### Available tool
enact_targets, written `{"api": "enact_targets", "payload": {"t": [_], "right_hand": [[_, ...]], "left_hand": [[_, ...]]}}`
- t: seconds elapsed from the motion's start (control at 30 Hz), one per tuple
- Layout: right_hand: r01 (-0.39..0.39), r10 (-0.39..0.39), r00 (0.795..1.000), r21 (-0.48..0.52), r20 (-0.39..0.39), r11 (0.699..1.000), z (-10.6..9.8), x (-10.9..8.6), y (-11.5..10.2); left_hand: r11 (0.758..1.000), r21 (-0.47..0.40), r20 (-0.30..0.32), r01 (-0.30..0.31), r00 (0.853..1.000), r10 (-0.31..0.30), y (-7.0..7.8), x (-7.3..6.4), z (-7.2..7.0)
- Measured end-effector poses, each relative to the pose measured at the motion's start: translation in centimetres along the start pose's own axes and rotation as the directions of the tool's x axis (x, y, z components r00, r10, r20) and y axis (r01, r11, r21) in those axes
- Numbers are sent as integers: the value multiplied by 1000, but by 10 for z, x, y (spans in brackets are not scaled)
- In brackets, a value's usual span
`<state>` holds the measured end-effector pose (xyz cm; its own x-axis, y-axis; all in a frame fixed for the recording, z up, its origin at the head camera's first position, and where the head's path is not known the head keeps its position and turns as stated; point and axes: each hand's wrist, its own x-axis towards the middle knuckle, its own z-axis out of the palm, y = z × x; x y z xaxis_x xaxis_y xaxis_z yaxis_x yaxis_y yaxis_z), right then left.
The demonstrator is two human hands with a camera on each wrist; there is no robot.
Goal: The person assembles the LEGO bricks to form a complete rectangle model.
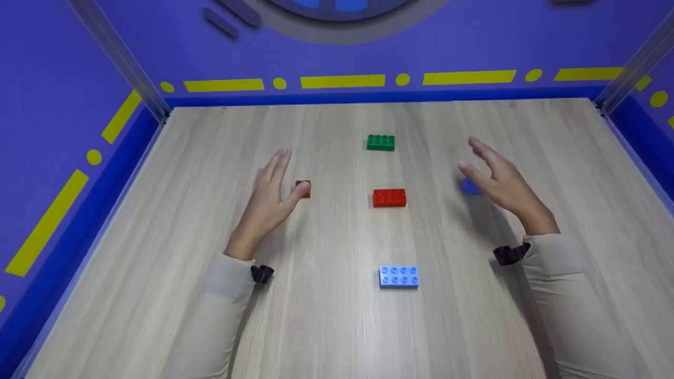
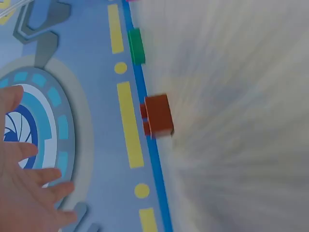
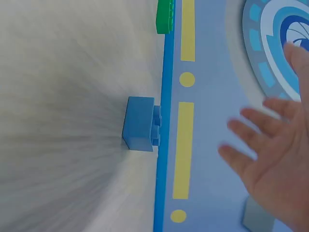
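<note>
My left hand [image 1: 267,199], fingers spread and nothing in its grasp, hovers beside a small brown toy brick [image 1: 307,193]. The thumb overlaps part of that brick in the head view; the left wrist view shows the brown brick [image 2: 160,116] upright and apart from the fingers. On the right, my other hand [image 1: 503,183] is held over the table with fingers extended and thumb apart. Beneath its thumb sits a small blue brick [image 1: 469,187], partly covered in the head view. In the right wrist view the blue brick [image 3: 139,124] stands free of the hand.
Between the hands, a column of studded bricks runs down the wooden table [image 1: 337,326]: green [image 1: 380,143] farthest, red [image 1: 389,198] midway, light blue [image 1: 399,277] nearest. Purple-blue panels [image 1: 337,58] with yellow marks border the back and both sides.
</note>
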<state>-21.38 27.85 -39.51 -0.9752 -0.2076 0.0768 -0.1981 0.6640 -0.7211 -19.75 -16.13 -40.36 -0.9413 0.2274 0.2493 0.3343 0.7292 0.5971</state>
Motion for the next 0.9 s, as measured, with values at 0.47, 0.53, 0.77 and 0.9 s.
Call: {"api": "enact_targets", "payload": {"t": [0.47,0.53,0.77,0.9], "right_hand": [[131,-141,970,66,197,989,26,17,0],[123,-133,966,61,223,991,30,19,-2],[67,-72,951,28,302,997,43,26,-9],[52,-54,942,16,331,999,50,31,-12]], "left_hand": [[892,-452,277,5,951,136,30,-12,23],[866,-498,330,30,931,157,34,-14,28],[822,-565,442,73,868,227,48,-17,50],[845,-526,507,96,833,221,54,-19,60]]}}
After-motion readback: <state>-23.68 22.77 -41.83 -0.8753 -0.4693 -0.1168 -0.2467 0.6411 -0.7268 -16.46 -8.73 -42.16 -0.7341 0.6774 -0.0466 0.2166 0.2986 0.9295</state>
